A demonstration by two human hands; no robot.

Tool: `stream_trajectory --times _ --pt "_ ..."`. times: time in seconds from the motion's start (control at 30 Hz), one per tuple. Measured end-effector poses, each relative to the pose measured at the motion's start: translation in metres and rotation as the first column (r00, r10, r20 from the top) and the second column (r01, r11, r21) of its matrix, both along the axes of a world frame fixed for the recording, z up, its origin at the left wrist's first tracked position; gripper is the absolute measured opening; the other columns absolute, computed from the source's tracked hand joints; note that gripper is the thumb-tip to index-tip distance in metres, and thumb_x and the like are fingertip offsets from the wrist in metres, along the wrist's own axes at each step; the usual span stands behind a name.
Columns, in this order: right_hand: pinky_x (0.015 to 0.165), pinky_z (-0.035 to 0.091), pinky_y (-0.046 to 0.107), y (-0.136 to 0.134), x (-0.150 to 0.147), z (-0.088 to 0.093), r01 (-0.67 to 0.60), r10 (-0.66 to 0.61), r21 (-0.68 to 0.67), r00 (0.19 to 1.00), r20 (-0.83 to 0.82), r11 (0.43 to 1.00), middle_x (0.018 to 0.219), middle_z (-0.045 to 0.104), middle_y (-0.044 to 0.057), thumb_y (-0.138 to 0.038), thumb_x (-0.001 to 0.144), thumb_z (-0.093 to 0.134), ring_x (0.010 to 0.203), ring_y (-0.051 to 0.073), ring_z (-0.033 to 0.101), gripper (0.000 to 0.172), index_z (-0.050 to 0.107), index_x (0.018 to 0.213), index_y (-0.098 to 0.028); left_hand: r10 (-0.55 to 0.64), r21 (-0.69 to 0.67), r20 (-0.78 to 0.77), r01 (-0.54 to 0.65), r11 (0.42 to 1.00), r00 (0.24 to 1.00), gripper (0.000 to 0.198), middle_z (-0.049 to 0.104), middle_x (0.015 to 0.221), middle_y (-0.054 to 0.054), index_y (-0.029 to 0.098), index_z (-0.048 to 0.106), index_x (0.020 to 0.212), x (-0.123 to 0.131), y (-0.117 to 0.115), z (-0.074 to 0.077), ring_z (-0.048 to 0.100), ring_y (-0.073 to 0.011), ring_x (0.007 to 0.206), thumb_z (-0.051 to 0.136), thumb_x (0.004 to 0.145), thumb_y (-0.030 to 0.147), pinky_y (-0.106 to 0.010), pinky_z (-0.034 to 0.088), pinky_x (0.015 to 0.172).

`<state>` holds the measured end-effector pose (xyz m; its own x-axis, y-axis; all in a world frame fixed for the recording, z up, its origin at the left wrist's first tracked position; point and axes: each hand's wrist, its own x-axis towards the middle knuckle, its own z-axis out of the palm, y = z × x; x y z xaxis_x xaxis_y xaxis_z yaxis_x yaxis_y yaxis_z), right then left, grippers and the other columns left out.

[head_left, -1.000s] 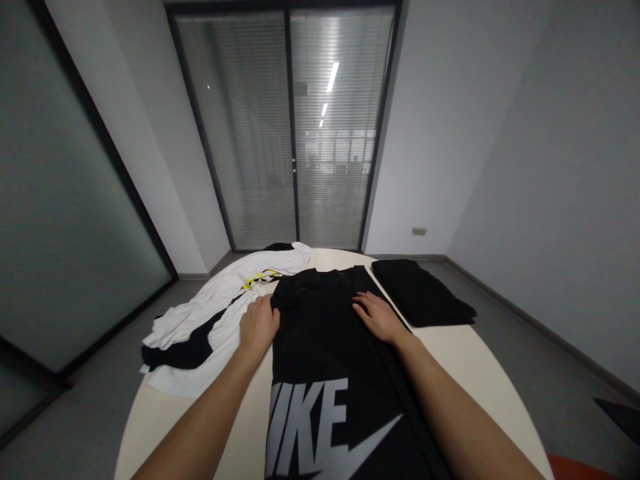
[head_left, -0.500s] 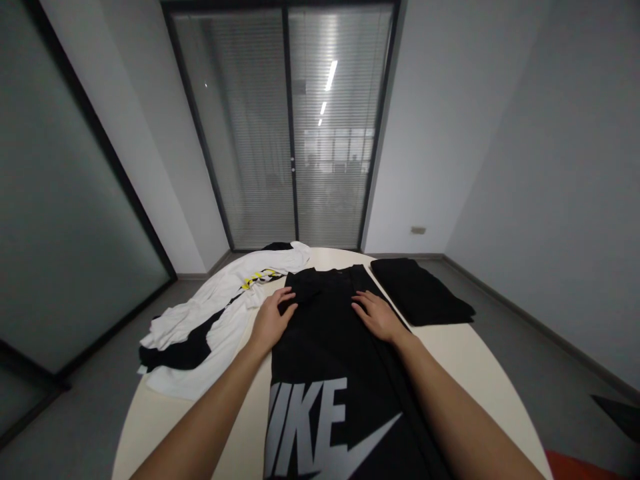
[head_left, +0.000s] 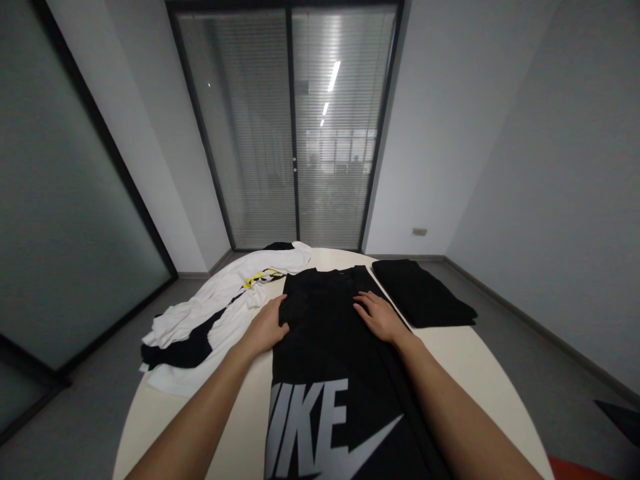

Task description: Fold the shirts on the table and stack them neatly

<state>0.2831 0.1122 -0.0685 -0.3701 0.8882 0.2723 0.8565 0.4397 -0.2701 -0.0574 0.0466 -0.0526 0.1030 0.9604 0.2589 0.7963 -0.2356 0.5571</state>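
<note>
A black T-shirt [head_left: 325,347] with large grey lettering and a swoosh lies in front of me, its collar at the far end and its right side folded inward. At its left edge rests my left hand [head_left: 264,327], thumb and fingers apart, with the fingertips at the fabric's border. My right hand [head_left: 383,319] lies on the folded right part, palm down and fingers spread over the cloth. Neither hand visibly pinches the shirt.
On the left of the round cream table [head_left: 480,380] is a loose heap of white and black clothes [head_left: 225,303] with a yellow-patterned piece. A folded black garment [head_left: 423,293] sits at the right. Beyond the table stands a glass door with blinds [head_left: 295,133].
My left hand has shifted left, from on top of the shirt to its left edge. The small folded bit of cloth under it now lies flat. My right hand has hardly moved.
</note>
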Motion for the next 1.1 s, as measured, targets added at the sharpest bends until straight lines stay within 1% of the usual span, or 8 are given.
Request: stream_trajectory --times 0.17,0.3,0.43,0.6,0.7,0.87,0.97,1.1 --pt "0.116 0.033 0.046 0.003 0.005 -0.004 0.028 -0.028 0.016 1.0 0.009 0.999 0.144 0.054 0.01 -0.048 0.101 0.037 0.14 0.027 0.043 0.046 0.061 0.13 -0.022 -0.142 0.005 0.098 0.143 0.99 0.985 0.071 0.052 0.145 -0.013 0.015 0.039 0.146 0.003 0.002 -0.008 0.051 -0.0227 0.133 0.058 0.078 0.013 -0.037 0.036 0.115" --pt "0.115 0.033 0.05 0.002 0.005 -0.006 0.096 -0.096 0.006 0.995 0.0 0.995 0.144 0.054 0.01 -0.048 0.101 0.038 0.139 0.029 0.043 0.044 0.063 0.126 -0.022 -0.006 0.132 -0.004 0.006 0.991 1.0 0.057 0.057 0.139 -0.016 0.011 0.049 0.138 0.006 0.007 -0.015 0.053 -0.0258 0.129 0.058 0.083 0.017 -0.039 0.037 0.114" --pt "0.115 0.032 0.051 -0.003 0.002 -0.003 0.132 -0.132 -0.001 0.991 0.032 0.991 0.145 0.053 0.01 -0.047 0.101 0.038 0.14 0.03 0.042 0.044 0.061 0.128 -0.021 0.127 0.119 -0.138 -0.111 0.987 0.982 0.056 0.064 0.127 -0.017 0.011 0.054 0.135 0.005 0.006 -0.012 0.058 -0.0323 0.119 0.064 0.082 0.029 -0.044 0.043 0.104" --pt "0.111 0.035 0.048 -0.005 -0.007 0.01 0.126 -0.124 -0.01 0.988 0.094 0.992 0.136 0.058 0.014 -0.049 0.1 0.039 0.132 0.03 0.048 0.045 0.06 0.125 -0.018 0.124 0.027 -0.177 -0.121 0.992 0.976 0.064 0.066 0.126 -0.013 0.015 0.053 0.136 0.0 0.003 0.0 0.059 -0.0303 0.114 0.063 0.073 0.016 -0.039 0.044 0.099" --pt "0.106 0.039 0.045 -0.004 -0.016 0.019 0.13 -0.124 -0.039 0.985 0.121 0.991 0.129 0.061 0.015 -0.052 0.098 0.043 0.125 0.03 0.053 0.045 0.062 0.12 -0.018 0.097 0.005 -0.156 -0.097 0.995 0.983 0.057 0.068 0.121 -0.011 0.018 0.058 0.13 -0.003 0.002 0.003 0.061 -0.0288 0.112 0.061 0.074 0.013 -0.037 0.045 0.097" --pt "0.102 0.038 0.05 0.003 -0.05 0.034 0.233 -0.233 0.021 0.954 0.191 0.972 0.123 0.063 0.019 -0.05 0.097 0.046 0.122 0.035 0.052 0.04 0.066 0.109 -0.017 0.078 0.009 -0.098 -0.078 0.997 0.992 0.046 0.069 0.118 -0.01 0.019 0.061 0.125 -0.008 0.003 0.0 0.063 -0.0259 0.11 0.057 0.08 0.01 -0.036 0.047 0.096" --pt "0.101 0.038 0.047 0.011 -0.084 0.042 0.183 -0.183 0.017 0.974 0.134 0.983 0.122 0.065 0.015 -0.046 0.098 0.045 0.121 0.032 0.052 0.036 0.068 0.106 -0.019 -0.021 0.032 -0.041 0.022 0.999 0.999 0.054 0.065 0.12 -0.01 0.019 0.06 0.127 -0.008 0.003 -0.002 0.061 -0.0233 0.114 0.052 0.077 0.002 -0.035 0.045 0.101" --pt "0.099 0.042 0.044 0.029 -0.134 0.046 0.102 -0.107 -0.101 0.993 -0.05 0.99 0.119 0.068 0.012 -0.045 0.099 0.044 0.119 0.029 0.056 0.036 0.067 0.116 -0.021 -0.148 0.055 -0.006 0.148 0.988 0.989 0.066 0.064 0.117 -0.008 0.021 0.064 0.126 -0.005 0.0 0.002 0.058 -0.021 0.116 0.045 0.069 -0.006 -0.034 0.043 0.106"
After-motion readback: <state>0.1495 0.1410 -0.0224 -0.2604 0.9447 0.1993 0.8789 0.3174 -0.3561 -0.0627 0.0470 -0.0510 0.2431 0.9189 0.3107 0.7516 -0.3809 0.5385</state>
